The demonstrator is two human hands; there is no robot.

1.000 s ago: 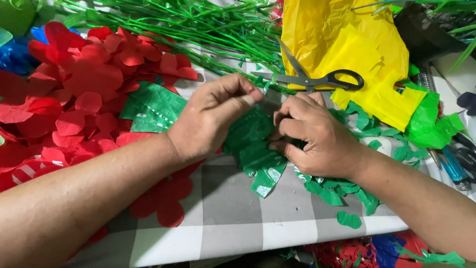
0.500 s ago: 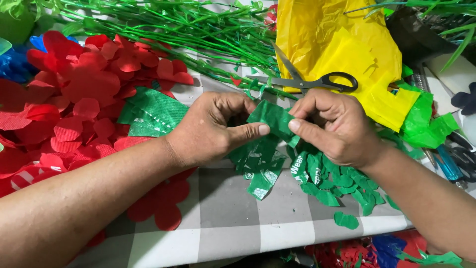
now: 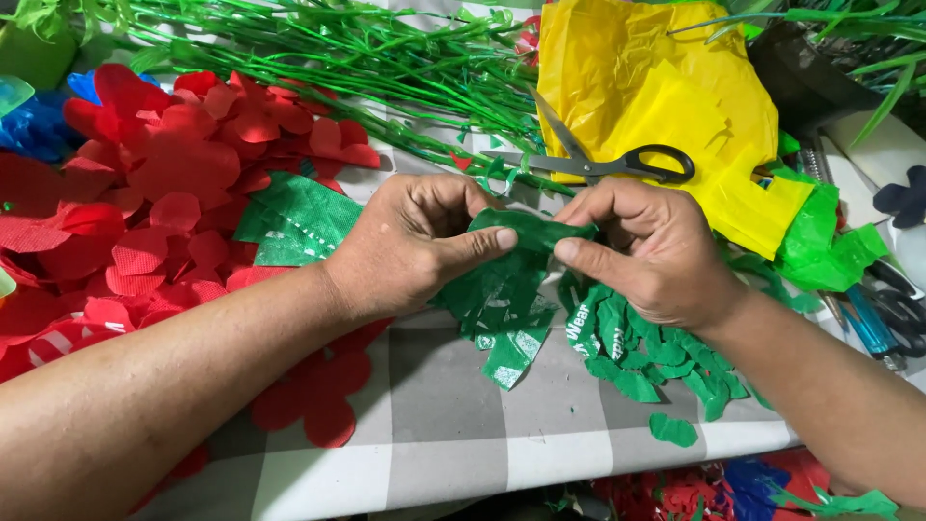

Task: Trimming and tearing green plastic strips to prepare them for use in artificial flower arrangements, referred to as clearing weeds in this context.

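Observation:
Both hands meet at the middle of the table over a heap of green cut-outs. My left hand and my right hand pinch the two ends of one green plastic piece, held between thumbs and forefingers just above the pile. More green strips hang and lie right below it on the grey and white checked cloth.
A big heap of red petal cut-outs covers the left side. Green plastic stems lie across the back. Black-handled scissors rest on a yellow plastic bag. Blue-handled tools lie at the right edge.
Both hands have lifted off the green pile and now hold one green piece stretched between them. The view has shifted slightly.

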